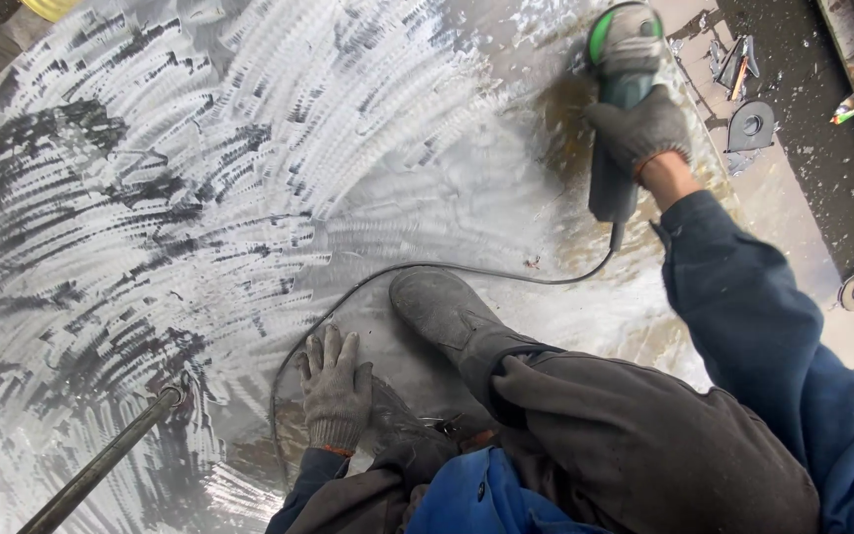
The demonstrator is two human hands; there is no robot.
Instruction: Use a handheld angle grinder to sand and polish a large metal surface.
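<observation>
Head view. The right hand [640,129], in a grey knit glove, is clenched around the body of an angle grinder [620,99]. The grinder has a grey-green housing with a green band at its head; the head rests against the metal sheet [200,198] at the upper right of that sheet. A black power cord [397,269] leaves the rear of the grinder, runs left across the sheet, and curves down past the boot [447,316].

The left hand [336,391], also gloved in grey, lies flat and released, fingers spread, palm down on the sheet just left of the boot. It grasps nothing.

The sheet is large and pale, marked across its left and centre with rows of short dark and bright grinding strokes. The boot is grey and dusty and stands on the sheet below and left of the grinder. A dark rod [101,460] lies at an angle on the sheet, left of the left hand.

Right of the grinder, beyond the sheet edge, a grey disc [751,126] with a centre hole lies on dark ground among small metal scraps [731,64].
</observation>
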